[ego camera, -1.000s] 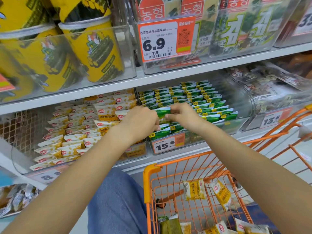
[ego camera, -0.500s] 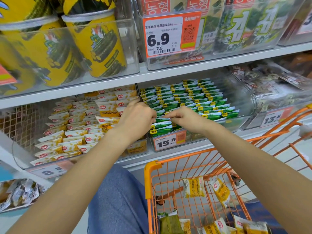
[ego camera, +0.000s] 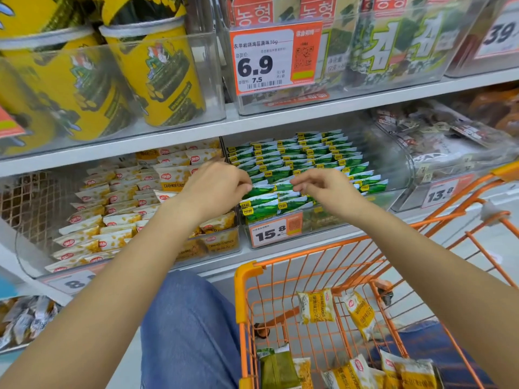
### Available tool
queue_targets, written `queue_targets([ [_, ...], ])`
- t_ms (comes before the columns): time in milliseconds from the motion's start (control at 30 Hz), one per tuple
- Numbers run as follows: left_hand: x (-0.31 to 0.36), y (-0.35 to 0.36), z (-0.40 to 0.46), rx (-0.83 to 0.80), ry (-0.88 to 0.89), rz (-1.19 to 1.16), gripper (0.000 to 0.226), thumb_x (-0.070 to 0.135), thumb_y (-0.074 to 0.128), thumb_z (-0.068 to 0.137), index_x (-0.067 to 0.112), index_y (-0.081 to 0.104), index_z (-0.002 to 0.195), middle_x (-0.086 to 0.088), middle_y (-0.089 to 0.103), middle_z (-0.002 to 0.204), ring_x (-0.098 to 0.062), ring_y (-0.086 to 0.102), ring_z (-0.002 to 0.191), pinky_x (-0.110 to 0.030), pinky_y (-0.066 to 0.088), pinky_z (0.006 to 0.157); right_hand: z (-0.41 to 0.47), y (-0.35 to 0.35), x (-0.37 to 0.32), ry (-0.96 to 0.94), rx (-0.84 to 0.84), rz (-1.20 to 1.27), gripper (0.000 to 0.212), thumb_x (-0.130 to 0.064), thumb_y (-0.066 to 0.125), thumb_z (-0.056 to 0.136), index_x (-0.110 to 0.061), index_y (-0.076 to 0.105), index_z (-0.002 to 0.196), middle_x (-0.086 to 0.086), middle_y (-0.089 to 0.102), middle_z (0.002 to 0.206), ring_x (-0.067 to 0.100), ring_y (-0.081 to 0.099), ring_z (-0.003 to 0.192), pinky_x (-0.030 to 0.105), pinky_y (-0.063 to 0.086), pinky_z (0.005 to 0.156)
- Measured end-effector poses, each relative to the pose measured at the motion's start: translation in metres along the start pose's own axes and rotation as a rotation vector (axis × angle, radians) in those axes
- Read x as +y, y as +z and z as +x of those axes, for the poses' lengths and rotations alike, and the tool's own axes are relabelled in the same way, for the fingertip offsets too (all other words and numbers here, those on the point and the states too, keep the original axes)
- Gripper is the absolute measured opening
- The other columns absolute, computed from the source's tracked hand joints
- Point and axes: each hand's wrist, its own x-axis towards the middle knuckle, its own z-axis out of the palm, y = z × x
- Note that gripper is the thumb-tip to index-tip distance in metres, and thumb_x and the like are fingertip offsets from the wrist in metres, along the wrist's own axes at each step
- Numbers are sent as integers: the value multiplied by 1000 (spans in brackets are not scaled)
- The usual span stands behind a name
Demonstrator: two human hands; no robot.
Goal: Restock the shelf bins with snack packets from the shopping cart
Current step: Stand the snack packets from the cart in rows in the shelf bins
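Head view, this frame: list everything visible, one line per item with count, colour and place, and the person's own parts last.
green packets: many, green and white, in rows in the middle bin of the lower shelf
held green packet: one, green, pinched at both ends above the bin's front rows
yellow packets: many, white and yellow, in the lower left bin
cart packets: several yellow, one green, in the cart
shopping cart: one, orange, below the shelf at the right
yellow canisters: several, yellow, upper left bin
price tag 15.8: one, orange and white, on the green bin's front
price tag 6.9: one, orange and white, upper shelf
left hand: pinches the packet's left end
right hand: pinches its right end
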Motion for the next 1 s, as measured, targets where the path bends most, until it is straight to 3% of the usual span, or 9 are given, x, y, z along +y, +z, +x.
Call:
queue_targets([
  [133, 3, 6, 4, -156, 23, 76, 55, 65, 51, 85, 24, 66, 119, -3, 67, 106, -26, 55, 108, -37, 38, 93, -9, -8, 3, -33, -2, -49, 23, -11, 54, 95, -20, 68, 111, -4, 70, 104, 12, 64, 99, 35, 52, 91],
  [300, 17, 7, 2, -174, 73, 247, 50, 59, 56, 87, 27, 63, 124, -6, 65, 111, -26, 49, 118, -38, 17, 115, -7, 7, -6, -16, -132, -116, 40, -14, 53, 96, -18, 52, 136, -1, 61, 128, 13, 55, 120, 25, 41, 100],
  [367, 17, 7, 1, -176, 63, 242, 50, 60, 55, 87, 26, 64, 123, -6, 64, 115, -25, 46, 122, -39, 14, 116, -4, 20, -8, 19, -231, -143, 49, -11, 48, 97, -19, 40, 145, 1, 56, 136, 12, 55, 118, 17, 41, 93],
  [433, 14, 6, 2, -196, 42, 234, 51, 61, 53, 87, 24, 65, 121, -8, 63, 119, -25, 44, 127, -41, 13, 116, -1, 30, -11, 25, -274, -206, 51, -9, 42, 98, -17, 33, 148, 3, 53, 139, 11, 59, 98, 9, 43, 76],
  [567, 10, 8, 4, -270, 34, 234, 55, 62, 43, 91, 23, 62, 124, -9, 58, 131, -22, 35, 137, -43, 6, 118, 3, 35, -11, 15, -249, -309, 47, -11, 39, 100, -11, 35, 146, 10, 48, 143, 26, 49, 126, 29, 41, 99],
  [633, 10, 6, 3, -255, 24, 182, 56, 62, 40, 92, 23, 61, 126, -9, 57, 134, -21, 33, 139, -43, 6, 118, 1, 31, -9, 0, -213, -287, 45, -13, 40, 100, -14, 39, 144, 6, 53, 139, 25, 57, 114, 26, 44, 86],
  [733, 8, -5, -5, -87, 28, 69, 46, 53, 45, 94, 22, 64, 123, -11, 61, 127, -25, 44, 129, -41, 26, 110, -11, 19, -8, -76, -61, -211, 38, -15, 44, 98, -22, 52, 134, -4, 65, 120, 24, 66, 81, 29, 50, 65],
  [833, 16, -12, -26, 164, 156, -65, 35, 44, 47, 96, 21, 69, 111, -2, 70, 108, -22, 57, 110, -40, 40, 99, -36, 3, -7, -225, 92, -173, 26, -18, 48, 95, -26, 67, 111, -9, 72, 93, 17, 66, 69, 31, 49, 59],
  [1000, 53, 2, -62, 133, 332, -201, 32, 39, 45, 94, 22, 72, 96, 8, 70, 85, -18, 62, 81, -37, 51, 72, -77, 6, 5, -361, 31, -256, 34, -32, 41, 85, -24, 73, 95, -5, 73, 77, 16, 69, 71, 39, 55, 63],
])
